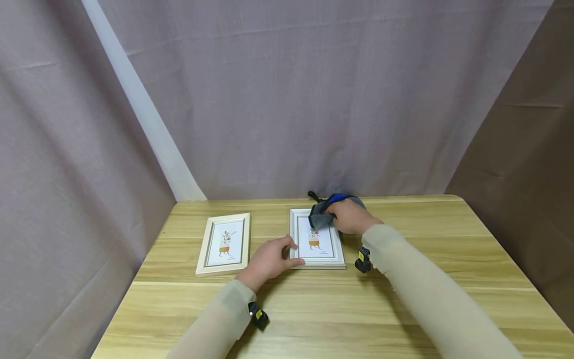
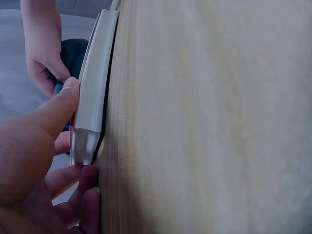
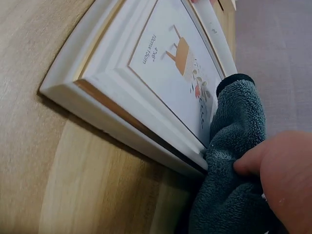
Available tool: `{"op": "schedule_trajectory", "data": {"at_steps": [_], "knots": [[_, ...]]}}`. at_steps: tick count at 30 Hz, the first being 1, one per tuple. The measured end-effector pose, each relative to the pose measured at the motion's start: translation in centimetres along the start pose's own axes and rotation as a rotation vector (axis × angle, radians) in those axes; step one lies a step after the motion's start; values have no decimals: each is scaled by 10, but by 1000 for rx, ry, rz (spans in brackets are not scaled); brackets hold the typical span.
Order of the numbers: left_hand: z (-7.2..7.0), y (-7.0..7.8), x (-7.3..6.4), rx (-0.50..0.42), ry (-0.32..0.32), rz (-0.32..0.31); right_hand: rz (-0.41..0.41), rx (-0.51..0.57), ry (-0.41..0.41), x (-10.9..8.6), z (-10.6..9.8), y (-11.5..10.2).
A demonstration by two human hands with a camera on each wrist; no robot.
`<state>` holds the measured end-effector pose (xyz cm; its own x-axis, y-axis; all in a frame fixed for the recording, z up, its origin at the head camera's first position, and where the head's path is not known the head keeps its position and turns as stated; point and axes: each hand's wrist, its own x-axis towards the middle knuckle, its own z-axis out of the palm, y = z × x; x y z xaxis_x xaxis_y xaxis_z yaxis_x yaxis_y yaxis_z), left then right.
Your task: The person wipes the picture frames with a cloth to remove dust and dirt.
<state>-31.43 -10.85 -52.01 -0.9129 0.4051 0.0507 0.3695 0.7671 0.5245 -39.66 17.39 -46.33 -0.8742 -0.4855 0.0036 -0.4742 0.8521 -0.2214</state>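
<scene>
A white picture frame [image 1: 338, 260] lies flat on the table, with a small printed plant picture inside. At its lower left corner my left hand [image 1: 270, 258] holds it, the thumb on the near edge and the fingers along the left side. My right hand [image 1: 352, 218] grips a dark grey-green plush cloth [image 3: 234, 119] with dark edging and presses it onto the frame's upper right part. That part of the picture is hidden under the cloth. In the right wrist view, the cloth runs along the frame's border, and the print "10cmx15cm" is readable.
A second, cream picture frame [image 1: 202, 259] with a similar print lies to the left of my left hand. The wooden table [image 1: 341, 319] ends at a grey curtain [image 1: 287, 114] behind the frames. A black loop sticks out from the cloth near the back edge.
</scene>
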Motion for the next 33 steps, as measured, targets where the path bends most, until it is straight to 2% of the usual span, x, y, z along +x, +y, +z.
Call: {"op": "schedule_trajectory", "data": {"at_steps": [4, 9, 20, 26, 33], "knots": [[1, -1, -1, 4, -7, 15, 4, 6, 16, 2, 4, 1], [0, 0, -3, 2, -14, 20, -34, -13, 42, 4, 10, 1], [-2, 0, 2, 8, -8, 18, -88, -56, -7, 6, 7, -10], [-2, -3, 3, 18, -3, 74, -104, -94, -27, 6, 6, -9], [-4, -8, 2, 2, -33, 127, -106, -125, -50, 10, 12, -5]]}}
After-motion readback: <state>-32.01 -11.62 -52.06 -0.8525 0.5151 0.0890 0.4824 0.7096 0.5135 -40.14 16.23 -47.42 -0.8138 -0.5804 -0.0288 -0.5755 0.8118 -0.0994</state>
